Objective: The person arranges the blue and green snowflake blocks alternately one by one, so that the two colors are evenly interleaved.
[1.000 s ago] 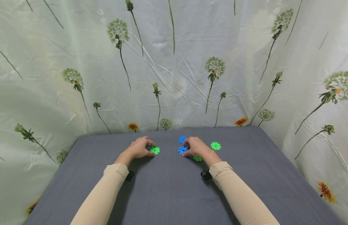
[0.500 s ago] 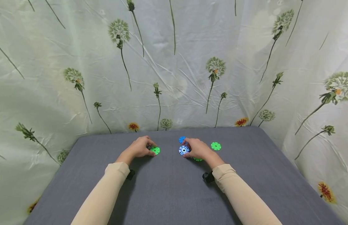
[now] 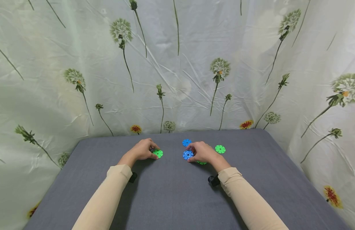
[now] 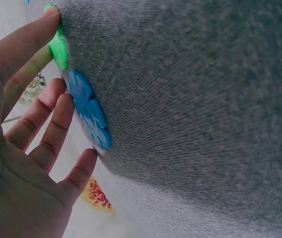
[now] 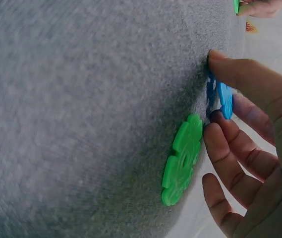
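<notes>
My left hand [image 3: 141, 150] pinches the edge of a green notched plastic disc [image 3: 158, 154] between thumb and index finger. A blue disc [image 4: 90, 111] lies beside its other fingers in the left wrist view, mostly hidden by the hand from the head. To the right, my right hand [image 3: 204, 152] holds a blue disc [image 3: 188, 155] by its edges between thumb and fingers. The right wrist view shows this blue disc [image 5: 225, 99] tilted, a dark shadow on the cloth next to it. Under that hand lies another green disc [image 5: 183, 161], partly covered in the head view.
Beyond the right hand another blue disc [image 3: 186, 142] lies flat on the grey cloth-covered table [image 3: 171, 198]. A separate green disc [image 3: 220, 149] lies to its right. A curtain with dandelion prints [image 3: 183, 70] hangs behind the table's far edge.
My right hand has shifted slightly nearer and to the right with the blue disc, whose face flashed bright with glare half a second ago. The left hand stays nearly still.
</notes>
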